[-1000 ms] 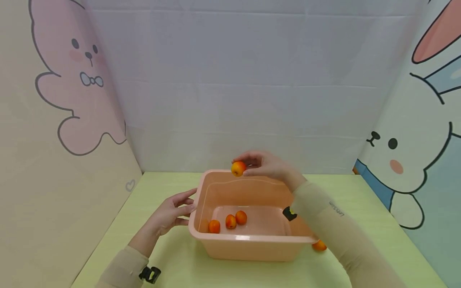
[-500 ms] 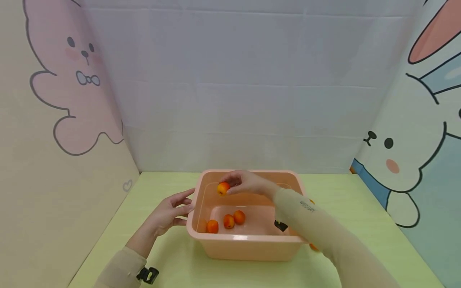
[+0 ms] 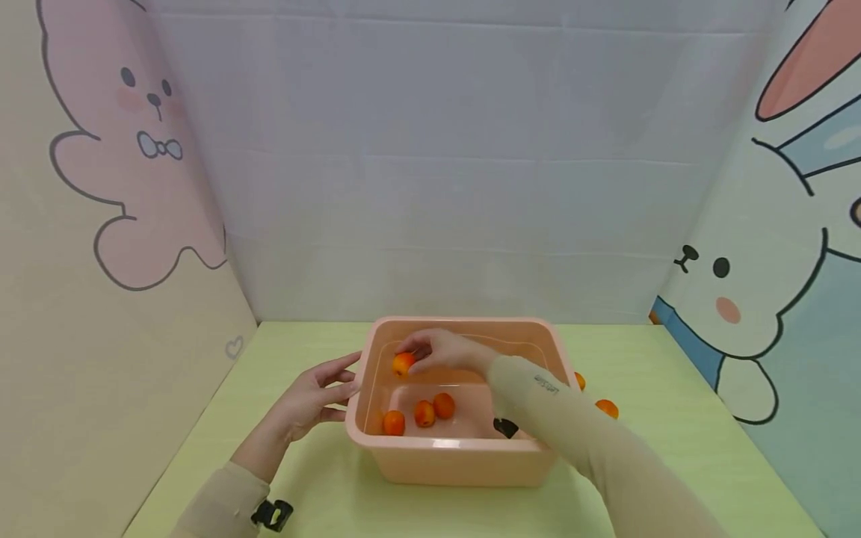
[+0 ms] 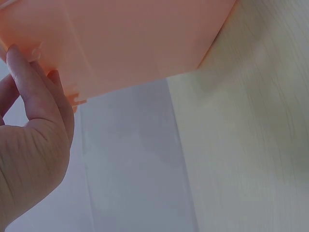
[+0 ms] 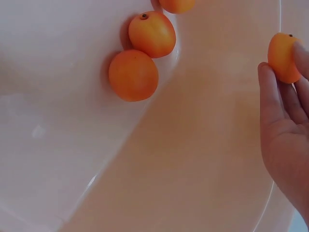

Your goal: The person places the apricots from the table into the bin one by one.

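A pink plastic basin stands on the table. My left hand is at its left side, fingers extended, fingertips touching the outer wall and rim; in the left wrist view the hand reaches up to that wall. Inside the basin, above its floor, my right hand pinches a small orange-red fruit between thumb and fingers. The right wrist view shows this fruit near the basin wall. Three similar fruits lie on the basin floor: one fruit at the left and two fruits side by side.
Right of the basin, another orange fruit and a partly hidden fruit lie on the pale green table. A white back wall and cartoon-printed side panels enclose the table.
My right hand has moved down and left, carrying its fruit from above the far rim into the basin. My left hand keeps its place at the basin's side. The view has shifted slightly.
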The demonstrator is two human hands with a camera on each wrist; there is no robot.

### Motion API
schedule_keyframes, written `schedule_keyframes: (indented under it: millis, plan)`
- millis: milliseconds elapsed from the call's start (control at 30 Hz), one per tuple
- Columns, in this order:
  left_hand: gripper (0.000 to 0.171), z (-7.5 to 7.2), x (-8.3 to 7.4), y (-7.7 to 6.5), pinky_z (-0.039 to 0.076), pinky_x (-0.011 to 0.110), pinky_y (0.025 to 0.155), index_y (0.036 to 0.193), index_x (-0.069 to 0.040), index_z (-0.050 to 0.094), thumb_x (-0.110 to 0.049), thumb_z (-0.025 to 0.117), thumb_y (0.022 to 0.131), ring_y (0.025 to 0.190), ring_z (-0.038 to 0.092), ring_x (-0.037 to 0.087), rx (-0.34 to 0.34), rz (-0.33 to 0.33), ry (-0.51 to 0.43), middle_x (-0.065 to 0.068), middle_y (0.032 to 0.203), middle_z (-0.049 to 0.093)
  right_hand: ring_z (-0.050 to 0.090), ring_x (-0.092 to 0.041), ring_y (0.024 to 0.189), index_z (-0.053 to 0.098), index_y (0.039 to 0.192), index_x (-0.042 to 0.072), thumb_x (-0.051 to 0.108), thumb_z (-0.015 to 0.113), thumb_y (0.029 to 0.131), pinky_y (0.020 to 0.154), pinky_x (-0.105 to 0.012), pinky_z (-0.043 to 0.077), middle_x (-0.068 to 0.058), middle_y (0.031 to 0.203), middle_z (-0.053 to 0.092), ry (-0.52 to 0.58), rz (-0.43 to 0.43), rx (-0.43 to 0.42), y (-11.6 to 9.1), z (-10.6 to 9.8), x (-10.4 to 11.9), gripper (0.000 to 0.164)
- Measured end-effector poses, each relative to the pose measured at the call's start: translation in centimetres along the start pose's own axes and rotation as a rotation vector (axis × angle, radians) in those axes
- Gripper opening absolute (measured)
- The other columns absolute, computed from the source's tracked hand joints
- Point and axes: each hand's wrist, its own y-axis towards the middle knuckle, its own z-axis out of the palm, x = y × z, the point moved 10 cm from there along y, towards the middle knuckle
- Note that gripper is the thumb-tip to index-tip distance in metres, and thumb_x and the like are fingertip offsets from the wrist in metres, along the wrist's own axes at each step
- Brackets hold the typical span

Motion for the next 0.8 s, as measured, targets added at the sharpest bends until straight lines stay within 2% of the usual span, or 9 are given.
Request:
schedule_keyframes:
  millis: [233,467,567,667,800]
  plan:
    - [0.067,-0.1,0.1,0.0,0.06,0.036,0.073,0.154,-0.004,0.033,-0.015,0.066,0.097,0.088,0.068,0.023,0.003,0.007,-0.006,0.013,0.112,0.053,0.061,-0.022,0.11,0.064,0.127,0.007,0.009,0.073,0.09,0.097,-0.032,0.051,-0.004,0.119,0.065,0.03,0.03,-0.006,0.3,0.2,-0.4,0.038]
    - [0.067,0.1,0.1,0.1,0.06,0.037,0.073,0.154,-0.005,0.033,-0.017,0.066,0.097,0.089,0.067,0.024,-0.011,-0.008,-0.007,0.013,0.113,0.053,0.06,-0.029,0.118,0.059,0.131,-0.003,0.003,0.067,0.093,0.098,-0.032,0.051,-0.018,0.13,0.06,0.041,-0.012,-0.003,0.2,-0.4,0.2,0.038]
    - [0.067,0.1,0.1,0.1,0.06,0.038,0.073,0.154,-0.005,0.033,-0.016,0.066,0.096,0.089,0.067,0.024,-0.014,-0.007,-0.004,0.014,0.114,0.053,0.06,-0.027,0.118,0.059,0.131,-0.003,0.003,0.066,0.094,0.098,-0.031,0.05,-0.02,0.132,0.059,0.038,-0.039,0.0,0.0,-1.0,1.2,0.038]
    - [0.068,0.0,0.2,0.2,0.06,0.038,0.074,0.154,-0.005,0.034,-0.017,0.067,0.096,0.089,0.068,0.025,-0.02,-0.005,0.002,0.014,0.114,0.054,0.06,-0.027,0.118,0.056,0.133,-0.004,0.004,0.065,0.095,0.099,-0.032,0.05,-0.023,0.132,0.058,0.023,-0.101,-0.002,-0.5,-1.8,3.3,0.04]
    - [0.069,-0.1,0.4,0.2,0.06,0.039,0.074,0.153,-0.005,0.035,-0.017,0.069,0.095,0.089,0.068,0.025,-0.03,-0.009,0.007,0.013,0.114,0.054,0.059,-0.027,0.119,0.053,0.137,0.0,0.008,0.066,0.095,0.101,-0.033,0.049,-0.02,0.132,0.058,-0.009,-0.193,-0.039,-2.5,-3.9,6.6,0.045]
